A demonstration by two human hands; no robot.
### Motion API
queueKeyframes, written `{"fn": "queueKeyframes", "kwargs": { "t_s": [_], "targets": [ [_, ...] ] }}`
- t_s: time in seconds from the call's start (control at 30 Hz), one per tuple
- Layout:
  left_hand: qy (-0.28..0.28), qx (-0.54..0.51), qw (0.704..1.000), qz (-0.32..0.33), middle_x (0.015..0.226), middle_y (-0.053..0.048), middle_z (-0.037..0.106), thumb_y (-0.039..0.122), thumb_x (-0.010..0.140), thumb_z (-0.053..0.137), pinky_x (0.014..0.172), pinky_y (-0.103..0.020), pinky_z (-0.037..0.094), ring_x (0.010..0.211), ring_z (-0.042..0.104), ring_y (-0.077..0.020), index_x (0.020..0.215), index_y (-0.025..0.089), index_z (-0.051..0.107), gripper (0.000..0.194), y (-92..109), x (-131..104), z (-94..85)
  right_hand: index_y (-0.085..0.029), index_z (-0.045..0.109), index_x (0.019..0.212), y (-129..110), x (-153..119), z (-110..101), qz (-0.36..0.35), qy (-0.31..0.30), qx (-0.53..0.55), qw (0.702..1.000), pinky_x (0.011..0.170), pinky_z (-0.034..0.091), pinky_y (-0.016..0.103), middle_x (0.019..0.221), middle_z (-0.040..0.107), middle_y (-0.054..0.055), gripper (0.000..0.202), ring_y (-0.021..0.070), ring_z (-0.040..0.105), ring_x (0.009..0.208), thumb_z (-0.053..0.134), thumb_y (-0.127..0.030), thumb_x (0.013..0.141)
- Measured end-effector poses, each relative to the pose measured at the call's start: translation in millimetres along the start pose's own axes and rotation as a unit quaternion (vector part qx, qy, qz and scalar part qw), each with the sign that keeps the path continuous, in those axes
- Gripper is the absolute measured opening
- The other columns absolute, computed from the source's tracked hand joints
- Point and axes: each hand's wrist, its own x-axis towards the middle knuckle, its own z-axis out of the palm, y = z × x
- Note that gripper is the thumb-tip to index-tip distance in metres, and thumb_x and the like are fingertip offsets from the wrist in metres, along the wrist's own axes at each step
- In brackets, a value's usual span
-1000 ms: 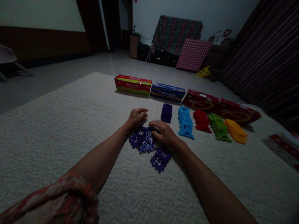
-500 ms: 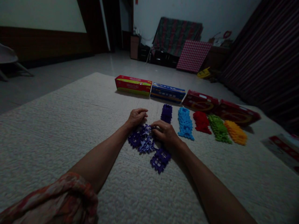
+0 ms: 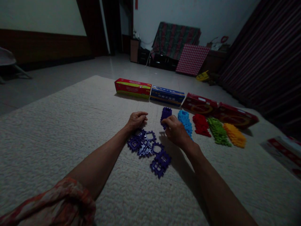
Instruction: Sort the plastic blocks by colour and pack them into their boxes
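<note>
Several loose purple interlocking pieces (image 3: 145,147) lie in a pile on the pale quilted mat (image 3: 117,185). Just behind the pile, my left hand (image 3: 138,120) rests with its fingers curled together; what they hold, if anything, is hidden. My right hand (image 3: 172,127) is at the near end of the purple stack (image 3: 166,113), its fingers pinched on something too small to make out. To the right of that stack lie rows of light blue pieces (image 3: 184,119), red pieces (image 3: 201,125), green pieces (image 3: 218,131) and orange pieces (image 3: 234,135).
Behind the rows stand a red and yellow box (image 3: 133,88), a blue box (image 3: 167,95) and two dark red boxes (image 3: 201,104). Another box (image 3: 284,153) lies at the right edge. A checked cloth panel (image 3: 192,59) leans by the far wall.
My right hand has moved from the loose purple pile up and right to the purple stack, uncovering more loose pieces. My left hand has stayed nearly in place.
</note>
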Motion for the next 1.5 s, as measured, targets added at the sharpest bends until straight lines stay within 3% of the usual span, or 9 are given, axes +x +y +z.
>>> {"fn": "queueKeyframes", "kwargs": {
  "t_s": [0.1, 0.23, 0.37, 0.5, 0.8, 1.03, 1.2, 1.33, 1.5],
  "targets": [
    [-0.006, -0.001, 1.000, 0.007, 0.065, 0.000, 0.065, 0.013, 0.075, 0.065, 0.044, -0.018, 0.041, 0.046, 0.057, -0.0084, 0.090, 0.012, 0.070, 0.016, -2.8, 1.9, -0.6, -0.020, 0.068, 0.110, -13.2, -4.6, -5.3, 0.003, -0.074, -0.055, 0.996, 0.077, 0.048, 0.032, 0.101, 0.060, 0.010, 0.045, 0.0209, 0.059, 0.088, 0.047, 0.005, 0.078],
    [-0.016, -0.002, 1.000, 0.021, 0.066, -0.001, 0.066, 0.013, 0.076, 0.063, 0.042, -0.018, 0.039, 0.047, 0.058, -0.0089, 0.092, 0.012, 0.070, 0.018, -6.0, 4.0, -2.0, -0.022, 0.061, 0.125, -14.7, -9.9, -12.3, -0.016, -0.153, -0.029, 0.988, 0.085, 0.051, 0.034, 0.112, 0.061, 0.010, 0.059, 0.0217, 0.062, 0.097, 0.053, 0.004, 0.074],
    [-0.018, 0.009, 1.000, 0.022, 0.067, -0.002, 0.066, 0.012, 0.075, 0.064, 0.042, -0.017, 0.038, 0.047, 0.058, -0.0082, 0.091, 0.011, 0.070, 0.017, -6.3, 5.2, -2.9, -0.021, 0.060, 0.125, -3.0, -10.0, -16.3, -0.025, -0.158, 0.010, 0.987, 0.100, 0.049, 0.043, 0.127, 0.061, 0.013, 0.057, 0.0266, 0.060, 0.116, 0.057, 0.000, 0.073],
    [-0.013, 0.009, 1.000, 0.017, 0.067, -0.002, 0.066, 0.013, 0.076, 0.066, 0.042, -0.018, 0.038, 0.048, 0.059, -0.0090, 0.091, 0.012, 0.071, 0.016, -6.4, 5.3, -2.4, -0.022, 0.062, 0.120, 0.7, -8.7, -8.2, -0.056, -0.207, 0.050, 0.975, 0.103, 0.048, 0.044, 0.126, 0.065, 0.011, 0.056, 0.0268, 0.060, 0.119, 0.059, 0.002, 0.069],
    [-0.009, -0.004, 1.000, 0.008, 0.066, -0.001, 0.066, 0.012, 0.074, 0.064, 0.044, -0.018, 0.041, 0.047, 0.059, -0.0089, 0.090, 0.012, 0.070, 0.017, -3.4, 3.7, -1.5, -0.023, 0.068, 0.115, -0.2, -9.8, -5.6, -0.050, -0.241, 0.087, 0.965, 0.089, 0.052, 0.035, 0.105, 0.066, 0.007, 0.050, 0.0220, 0.064, 0.097, 0.060, -0.001, 0.071],
    [-0.015, -0.004, 1.000, 0.016, 0.066, -0.001, 0.066, 0.014, 0.073, 0.066, 0.044, -0.018, 0.041, 0.048, 0.059, -0.0096, 0.089, 0.011, 0.070, 0.016, -2.3, 2.9, -1.5, -0.018, 0.067, 0.118, -23.4, -3.1, 15.3, -0.016, -0.138, 0.076, 0.987, 0.091, 0.049, 0.034, 0.110, 0.067, 0.011, 0.032, 0.0219, 0.063, 0.102, 0.056, -0.013, 0.089],
    [-0.014, -0.002, 1.000, 0.023, 0.066, -0.001, 0.065, 0.015, 0.072, 0.067, 0.043, -0.018, 0.040, 0.049, 0.060, -0.0100, 0.088, 0.012, 0.070, 0.017, -3.4, 3.2, -1.7, -0.020, 0.073, 0.106, -30.7, 5.1, 38.7, 0.031, -0.141, 0.003, 0.989, 0.082, 0.048, 0.032, 0.096, 0.064, 0.009, 0.020, 0.0217, 0.062, 0.091, 0.061, -0.017, 0.090],
    [-0.012, -0.004, 1.000, 0.022, 0.067, -0.001, 0.066, 0.017, 0.071, 0.069, 0.044, -0.018, 0.041, 0.048, 0.058, -0.0093, 0.089, 0.012, 0.071, 0.019, -3.9, 3.7, -2.2, -0.021, 0.073, 0.096, -25.9, 6.4, 45.2, 0.033, -0.128, 0.018, 0.991, 0.079, 0.048, 0.032, 0.091, 0.061, 0.007, 0.015, 0.0211, 0.061, 0.087, 0.061, -0.018, 0.089],
    [-0.013, -0.010, 1.000, 0.016, 0.066, -0.002, 0.067, 0.015, 0.072, 0.066, 0.043, -0.018, 0.039, 0.047, 0.058, -0.0091, 0.089, 0.012, 0.070, 0.018, -1.9, 3.0, -2.2, -0.022, 0.070, 0.097, -14.7, 8.4, 41.8, 0.004, 0.026, 0.095, 0.995, 0.081, 0.050, 0.033, 0.092, 0.063, 0.006, 0.015, 0.0203, 0.062, 0.087, 0.060, -0.016, 0.087]
  ]
}}
